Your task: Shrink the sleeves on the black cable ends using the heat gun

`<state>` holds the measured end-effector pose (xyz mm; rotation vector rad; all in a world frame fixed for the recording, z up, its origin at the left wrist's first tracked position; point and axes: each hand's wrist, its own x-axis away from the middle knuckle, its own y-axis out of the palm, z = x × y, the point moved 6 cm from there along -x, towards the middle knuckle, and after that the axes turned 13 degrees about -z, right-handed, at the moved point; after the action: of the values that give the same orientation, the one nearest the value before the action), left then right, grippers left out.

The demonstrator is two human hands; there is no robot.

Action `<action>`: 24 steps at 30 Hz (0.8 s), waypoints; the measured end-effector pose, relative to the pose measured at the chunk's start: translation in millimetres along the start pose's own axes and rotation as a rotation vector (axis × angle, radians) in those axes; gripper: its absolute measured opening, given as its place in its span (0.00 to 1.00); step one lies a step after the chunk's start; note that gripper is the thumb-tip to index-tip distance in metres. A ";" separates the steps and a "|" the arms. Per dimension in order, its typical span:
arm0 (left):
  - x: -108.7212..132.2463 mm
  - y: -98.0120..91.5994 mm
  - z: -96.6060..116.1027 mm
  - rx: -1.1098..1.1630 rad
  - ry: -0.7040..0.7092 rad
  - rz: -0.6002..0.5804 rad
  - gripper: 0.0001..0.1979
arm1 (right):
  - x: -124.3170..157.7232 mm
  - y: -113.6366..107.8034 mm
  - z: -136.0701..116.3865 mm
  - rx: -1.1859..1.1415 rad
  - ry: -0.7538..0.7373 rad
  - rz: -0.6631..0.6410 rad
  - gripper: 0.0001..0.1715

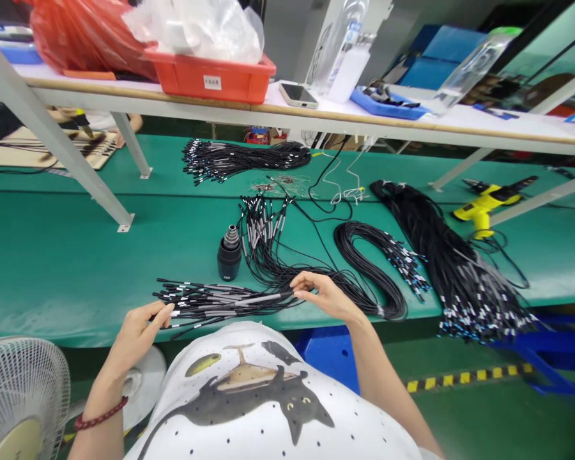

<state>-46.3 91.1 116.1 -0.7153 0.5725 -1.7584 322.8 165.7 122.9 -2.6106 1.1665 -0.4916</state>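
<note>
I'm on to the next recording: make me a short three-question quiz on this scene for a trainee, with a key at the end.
1. True or false: the beaded bracelet is on the person's right arm.
2. The gun-shaped tool lying toward the right of the green bench is mainly: A) red, B) yellow, C) white.
3. Fill in: the left hand and the right hand are both at a bundle of black ____ with grey sections.

Key:
1. False; it is on the left arm.
2. B.
3. Cables.
</note>
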 end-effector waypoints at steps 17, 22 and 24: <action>2.4 0.8 -11.4 0.031 -0.048 0.033 0.20 | -7.3 0.4 3.5 -0.003 -0.011 0.025 0.18; 1.7 -0.4 -10.8 0.047 -0.038 0.041 0.19 | -6.6 -0.1 3.9 -0.010 -0.016 0.041 0.19; 1.0 -0.1 -11.2 0.061 -0.037 0.039 0.18 | -6.0 -0.5 3.9 -0.008 -0.020 0.049 0.19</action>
<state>-54.6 90.5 108.5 -0.6890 0.5025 -1.7159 320.9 170.9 118.3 -2.5805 1.2256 -0.4506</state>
